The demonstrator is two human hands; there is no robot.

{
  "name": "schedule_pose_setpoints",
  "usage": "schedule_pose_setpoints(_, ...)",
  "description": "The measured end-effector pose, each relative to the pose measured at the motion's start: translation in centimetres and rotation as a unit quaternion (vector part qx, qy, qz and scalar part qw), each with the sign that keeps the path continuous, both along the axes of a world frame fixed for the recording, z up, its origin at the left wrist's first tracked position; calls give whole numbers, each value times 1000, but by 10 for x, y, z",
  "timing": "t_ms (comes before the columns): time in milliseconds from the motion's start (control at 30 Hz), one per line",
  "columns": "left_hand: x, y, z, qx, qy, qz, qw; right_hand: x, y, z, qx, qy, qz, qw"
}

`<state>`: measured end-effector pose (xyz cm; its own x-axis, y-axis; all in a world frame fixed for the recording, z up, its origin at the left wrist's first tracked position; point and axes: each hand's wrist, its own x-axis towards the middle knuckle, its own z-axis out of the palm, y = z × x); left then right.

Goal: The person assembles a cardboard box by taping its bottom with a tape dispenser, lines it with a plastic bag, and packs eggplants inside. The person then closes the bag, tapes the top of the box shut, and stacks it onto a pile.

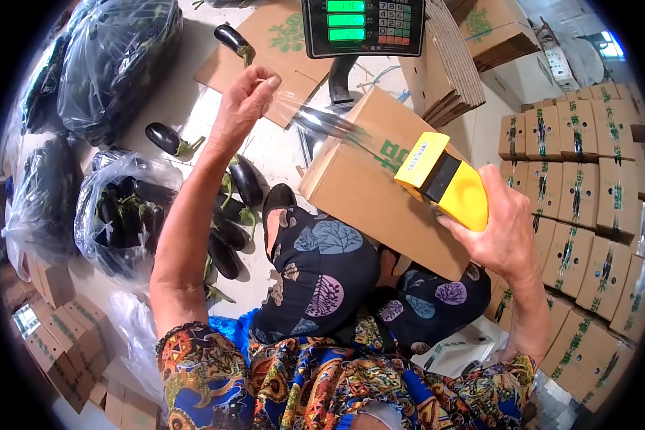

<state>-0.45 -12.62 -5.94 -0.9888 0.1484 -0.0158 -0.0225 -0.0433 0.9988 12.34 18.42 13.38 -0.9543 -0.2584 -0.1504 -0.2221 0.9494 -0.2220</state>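
My right hand (509,226) grips a yellow tape dispenser (466,190) above the right side of a cardboard box (369,193) with green print. My left hand (247,100) is closed in a pinch, raised beyond the box's left end. From its fingers a strip of clear tape (315,120) stretches across the top of the box toward the dispenser. The box lies in front of my knees, tilted in view. Whether the tape touches the box along its length, I cannot tell.
Loose eggplants (244,179) lie on the floor at left, beside clear bags (122,208) of more eggplants. A digital scale display (365,27) stands ahead, near flattened cardboard (444,68). Several taped boxes (584,193) are stacked at right, and others (68,337) at lower left.
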Motion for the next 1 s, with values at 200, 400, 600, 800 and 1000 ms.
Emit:
schedule_pose_setpoints(200, -2, 11, -39, -166, 102, 5, 981, -4, -9, 0, 19, -13, -17, 1000)
schedule_pose_setpoints(400, 23, 60, -90, -231, 129, -40, 963, -9, -11, -4, 42, -17, -18, 999)
schedule_pose_setpoints(600, 35, 89, -102, -159, 84, -63, 982, -12, -15, -3, 24, -42, -43, 998)
schedule_pose_setpoints(800, 23, 82, -117, -335, 89, -132, 929, -11, -19, -2, 19, -42, -39, 998)
schedule_pose_setpoints(1000, 13, 80, -81, -75, 25, -26, 997, -10, -21, -4, 0, -39, -48, 998)
